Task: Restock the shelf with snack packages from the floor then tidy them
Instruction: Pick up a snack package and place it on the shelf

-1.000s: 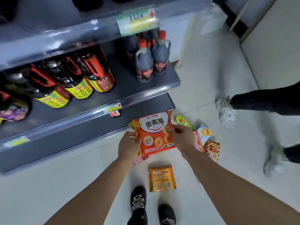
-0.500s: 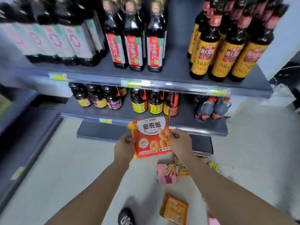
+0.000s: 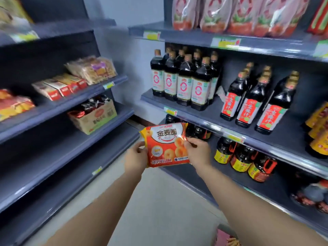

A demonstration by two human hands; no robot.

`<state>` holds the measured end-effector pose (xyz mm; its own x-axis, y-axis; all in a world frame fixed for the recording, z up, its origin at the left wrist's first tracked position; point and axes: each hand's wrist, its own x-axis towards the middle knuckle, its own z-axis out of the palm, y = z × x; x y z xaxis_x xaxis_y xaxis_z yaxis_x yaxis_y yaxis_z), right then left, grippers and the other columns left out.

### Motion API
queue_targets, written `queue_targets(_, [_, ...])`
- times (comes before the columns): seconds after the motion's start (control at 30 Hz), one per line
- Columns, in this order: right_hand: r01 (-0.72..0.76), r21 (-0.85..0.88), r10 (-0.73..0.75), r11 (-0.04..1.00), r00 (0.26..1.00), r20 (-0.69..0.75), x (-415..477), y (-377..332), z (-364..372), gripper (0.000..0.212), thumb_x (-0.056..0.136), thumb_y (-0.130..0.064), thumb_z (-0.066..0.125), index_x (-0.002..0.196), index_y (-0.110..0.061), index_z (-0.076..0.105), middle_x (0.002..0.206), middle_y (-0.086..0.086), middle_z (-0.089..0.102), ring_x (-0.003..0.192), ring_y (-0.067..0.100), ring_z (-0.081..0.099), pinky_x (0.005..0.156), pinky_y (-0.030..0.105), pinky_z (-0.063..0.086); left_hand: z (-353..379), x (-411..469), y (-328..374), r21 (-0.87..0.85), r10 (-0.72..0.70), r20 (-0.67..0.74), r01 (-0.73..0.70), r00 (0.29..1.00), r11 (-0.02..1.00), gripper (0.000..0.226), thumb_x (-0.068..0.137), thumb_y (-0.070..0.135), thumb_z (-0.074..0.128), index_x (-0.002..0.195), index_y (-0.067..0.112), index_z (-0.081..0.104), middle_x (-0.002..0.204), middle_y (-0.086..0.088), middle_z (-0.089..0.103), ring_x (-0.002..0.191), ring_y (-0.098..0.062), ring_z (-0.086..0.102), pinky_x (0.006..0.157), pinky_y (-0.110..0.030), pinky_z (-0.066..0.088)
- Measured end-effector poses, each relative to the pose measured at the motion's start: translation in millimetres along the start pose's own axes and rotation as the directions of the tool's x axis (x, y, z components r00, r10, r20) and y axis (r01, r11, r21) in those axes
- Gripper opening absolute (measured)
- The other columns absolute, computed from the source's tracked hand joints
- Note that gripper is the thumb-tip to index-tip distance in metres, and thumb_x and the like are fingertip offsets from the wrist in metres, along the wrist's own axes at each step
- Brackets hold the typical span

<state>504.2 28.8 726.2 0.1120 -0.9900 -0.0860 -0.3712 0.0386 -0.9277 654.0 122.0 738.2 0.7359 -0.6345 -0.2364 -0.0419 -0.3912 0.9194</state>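
An orange snack package [image 3: 166,144] with ring biscuits printed on it is held up at chest height in the aisle. My left hand [image 3: 135,157] grips its left edge and my right hand [image 3: 197,151] grips its right edge. The package hangs between two shelf units, in front of the lower right shelves. A pink snack package [image 3: 226,238] lies on the floor at the bottom edge, mostly cut off.
The left shelf unit [image 3: 58,157] has bare lower boards, a cardboard box of dark packets [image 3: 93,116] and boxed and bagged snacks [image 3: 76,79] above. The right shelf unit [image 3: 248,107] carries several dark sauce bottles [image 3: 184,82] and red pouches [image 3: 230,13]. Pale floor runs between.
The view has swung up and left from the floor to the shelves. Both hands kept hold of the orange package and carried it up; the floor packages have dropped out of sight.
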Motion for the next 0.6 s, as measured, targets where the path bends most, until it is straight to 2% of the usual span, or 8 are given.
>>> queue_targets(0.1, [0.074,-0.010,-0.073,0.997,0.996,0.045,2.1,-43.6,43.6,0.025,0.090,-0.021,0.062,0.112,-0.015,0.072,0.108,0.001,0.072,0.097,0.018,0.066,0.084,0.029,0.052,-53.6,21.4,14.3,-0.039,0.020,-0.072,-0.023,0.997,0.999,0.027,0.096,0.019,0.050,0.119,0.017,0.064,0.107,-0.003,0.070,0.086,-0.019,0.068,0.068,-0.033,0.058])
queue_targets(0.17, [0.121,-0.014,-0.120,0.993,0.990,0.067,1.1,-74.2,69.8,0.024,0.090,-0.020,0.063,0.111,-0.012,0.072,0.107,0.003,0.071,0.095,0.018,0.065,0.083,0.030,0.052,-87.6,34.7,24.3,-0.050,0.042,-0.106,-0.048,0.993,0.998,0.026,0.095,0.021,0.053,0.118,0.018,0.065,0.105,-0.002,0.071,0.088,-0.019,0.069,0.078,-0.040,0.059])
queue_targets(0.27, [0.195,-0.022,-0.192,0.980,0.975,0.110,-0.6,-117.3,108.2,0.023,0.090,-0.022,0.062,0.109,-0.014,0.073,0.105,0.001,0.072,0.095,0.018,0.066,0.087,0.035,0.053,-134.7,53.9,38.4,-0.054,0.111,-0.168,-0.122,0.980,0.991,0.023,0.094,0.022,0.057,0.115,0.016,0.066,0.103,0.002,0.070,0.088,-0.016,0.068,0.082,-0.038,0.057])
queue_targets(0.4, [0.237,0.035,-0.239,0.971,0.959,0.153,-6.0,-165.0,160.4,0.024,0.090,-0.028,0.062,0.110,-0.019,0.073,0.107,-0.002,0.071,0.097,0.019,0.067,0.088,0.041,0.055,-193.2,72.7,52.8,-0.073,0.139,-0.257,-0.162,0.956,0.984,0.033,0.094,0.025,0.059,0.126,0.017,0.061,0.112,-0.001,0.069,0.095,-0.018,0.068,0.083,-0.035,0.056])
queue_targets(0.47, [0.262,0.047,-0.266,0.964,0.946,0.183,-9.6,-187.6,183.1,0.023,0.091,-0.031,0.061,0.109,-0.022,0.073,0.105,-0.003,0.071,0.093,0.017,0.066,0.081,0.038,0.056,-219.4,80.9,59.4,-0.084,0.142,-0.303,-0.174,0.942,0.981,0.034,0.094,0.027,0.059,0.127,0.019,0.060,0.113,-0.001,0.069,0.096,-0.018,0.067,0.086,-0.041,0.056])
queue_targets(0.5, [0.287,0.053,-0.292,0.956,0.935,0.202,-10.6,-198.2,193.8,0.023,0.092,-0.030,0.060,0.109,-0.021,0.073,0.104,-0.004,0.071,0.091,0.015,0.065,0.075,0.032,0.055,-231.5,84.8,63.1,-0.086,0.140,-0.327,-0.177,0.935,0.980,0.033,0.094,0.027,0.059,0.126,0.019,0.060,0.112,-0.001,0.069,0.096,-0.018,0.068,0.086,-0.042,0.057])
queue_targets(0.6, [0.367,0.065,-0.372,0.928,0.897,0.237,-12.7,-229.8,223.7,0.023,0.094,-0.027,0.058,0.110,-0.018,0.072,0.102,-0.003,0.072,0.083,0.012,0.063,0.055,0.017,0.042,-263.9,95.4,74.3,-0.093,0.143,-0.404,-0.196,0.904,0.976,0.030,0.095,0.029,0.057,0.123,0.022,0.060,0.110,0.000,0.069,0.094,-0.018,0.068,0.084,-0.044,0.058])
